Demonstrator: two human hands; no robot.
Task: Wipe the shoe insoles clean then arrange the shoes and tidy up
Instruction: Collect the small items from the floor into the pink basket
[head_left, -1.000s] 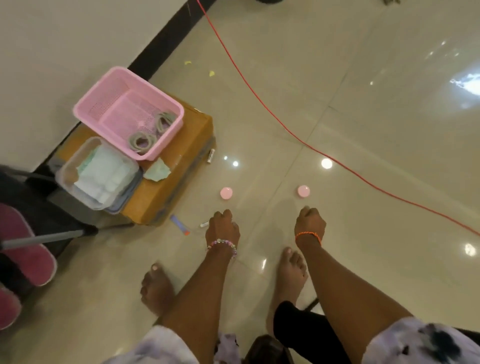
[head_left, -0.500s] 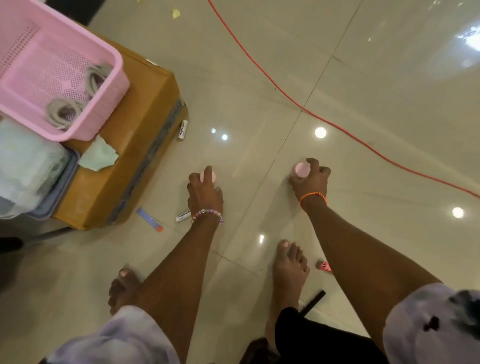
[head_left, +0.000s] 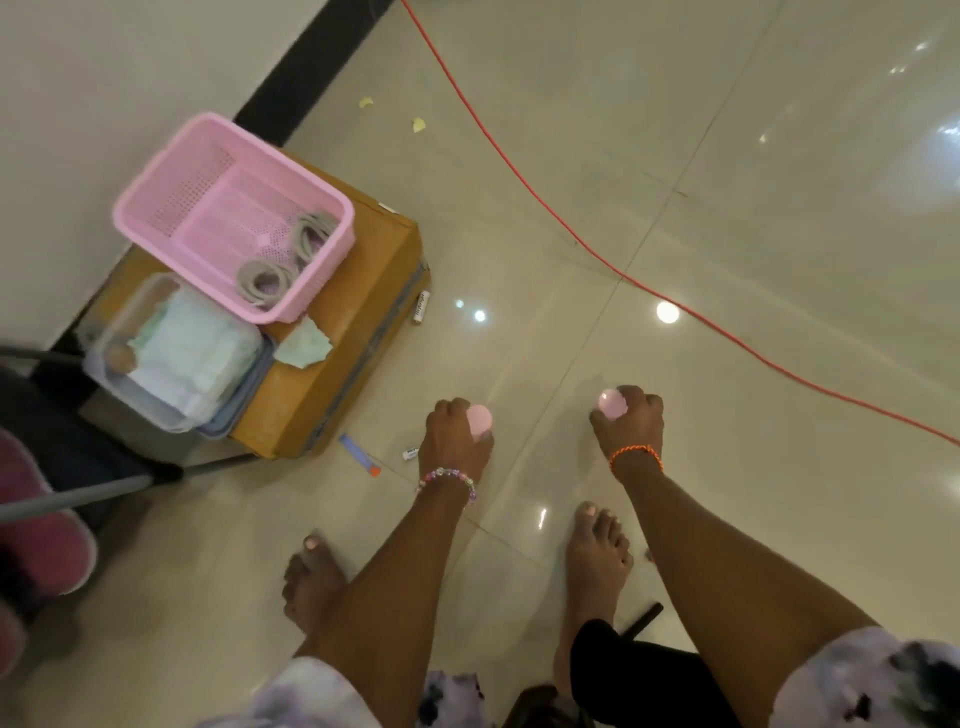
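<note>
My left hand (head_left: 453, 435) grips a small round pink lid (head_left: 479, 419) above the glossy tiled floor. Another pink lid (head_left: 612, 403) is held in the curled fingers of my right hand (head_left: 631, 420). A pink slatted basket (head_left: 171, 195) with grey rings in it stands on a brown cardboard box (head_left: 358, 332) at the left. Beside the basket sits a clear tub (head_left: 111, 374) of pale folded wipes, and a crumpled wipe (head_left: 305, 345) lies on the box. Dark pink shoes (head_left: 44, 545) show at the left edge.
A red cable (head_left: 566, 218) crosses the floor from top to right edge. A white tube (head_left: 421, 306), a blue marker (head_left: 359, 454) and a small white tube (head_left: 410, 453) lie by the box. A grey metal bar (head_left: 72, 499) and my bare feet (head_left: 597, 545) are below.
Both hands reached down to the two pink lids on the floor, closed round them and lifted them. The camera swung down, then back up toward the wall.
</note>
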